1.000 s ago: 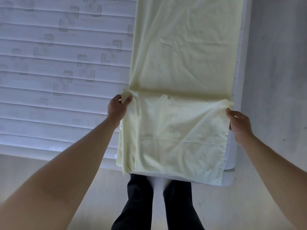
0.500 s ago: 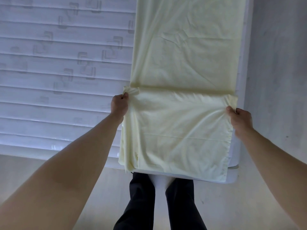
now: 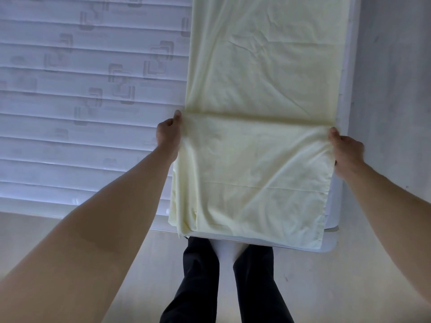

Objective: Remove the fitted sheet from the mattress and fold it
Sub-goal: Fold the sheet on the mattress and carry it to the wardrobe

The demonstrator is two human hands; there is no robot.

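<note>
Head view: the pale yellow fitted sheet (image 3: 263, 94) is already off the mattress (image 3: 81, 101) and lies as a long narrow strip on the mattress's right side, its long axis running straight away from the person. The near end is doubled over onto the strip, making a flap whose far edge runs crosswise between the two hands.

The left hand (image 3: 168, 134) has its grip closed on the flap's left far corner, thumb on top and fingers curled round the cloth. The right hand (image 3: 346, 148) pinches the opposite corner the same way, at the strip's right edge, close to the side of the mattress and the floor (image 3: 391, 89) beyond.

Both hands sit level with each other, well apart across the strip's width, so neither is nearer to the rest of the cloth. The unfolded length lies directly ahead of both grips. By my judgement the next move turns on that: carrying both corners forward along the long axis, evenly, or the flap will land skewed. The person's dark trouser legs (image 3: 200, 276) stand at the mattress's foot.
</note>
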